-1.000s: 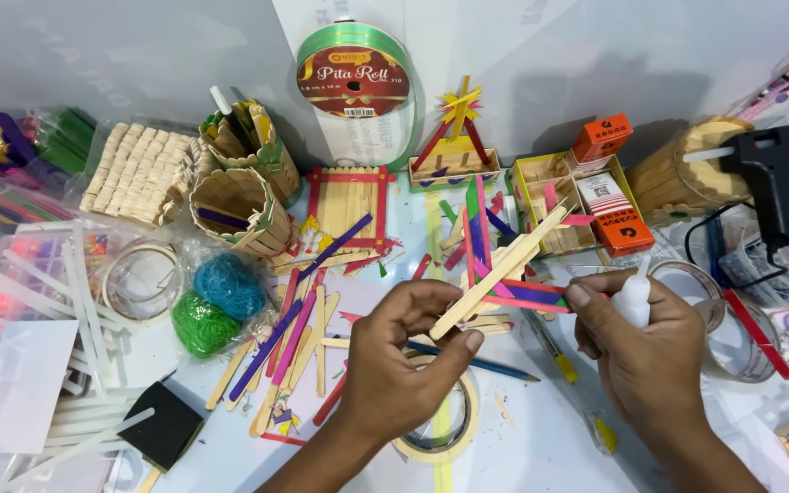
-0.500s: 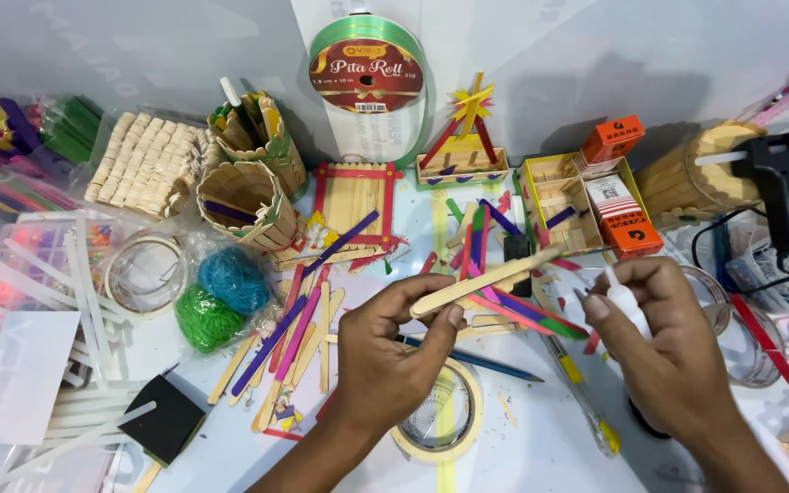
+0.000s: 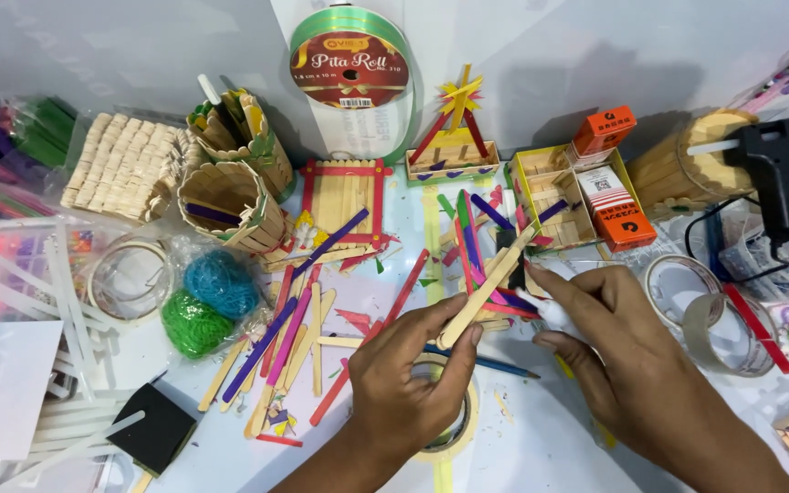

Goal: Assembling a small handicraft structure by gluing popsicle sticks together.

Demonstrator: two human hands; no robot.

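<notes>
— Pinching a plain wooden stick (image 3: 488, 285), is that what the left hand (image 3: 410, 374) is doing?

— Yes. The thumb and fingers are closed on the near end of the stick, and the stick slants up and away to the right, its far end over the heap of coloured sticks (image 3: 468, 239).

— And the right hand (image 3: 623, 347)?

— Its fingers are curled around a small white glue bottle (image 3: 552, 312), whose tip points left, close to the middle of the stick. Whether the tip touches the wood cannot be told.

— Where does all this sit on the table (image 3: 541, 456)?

— Just right of the middle, near the person. Under the left hand lies a roll of tape (image 3: 454, 429), and a blue pencil (image 3: 495, 365) pokes out to the right between the two hands.

— What lies around it?

— To the left, more loose sticks (image 3: 289, 338), then balls of blue yarn (image 3: 221, 283) and green yarn (image 3: 192, 321). Farther off stand a red-framed stick panel (image 3: 344, 203), two stick cups (image 3: 230, 178) and a small stick house (image 3: 451, 137). A green ribbon roll (image 3: 351, 64) leans at the far wall. On the right are an orange box (image 3: 621, 224), rolls of clear tape (image 3: 700, 306) and a black glue gun (image 3: 783, 178).
</notes>
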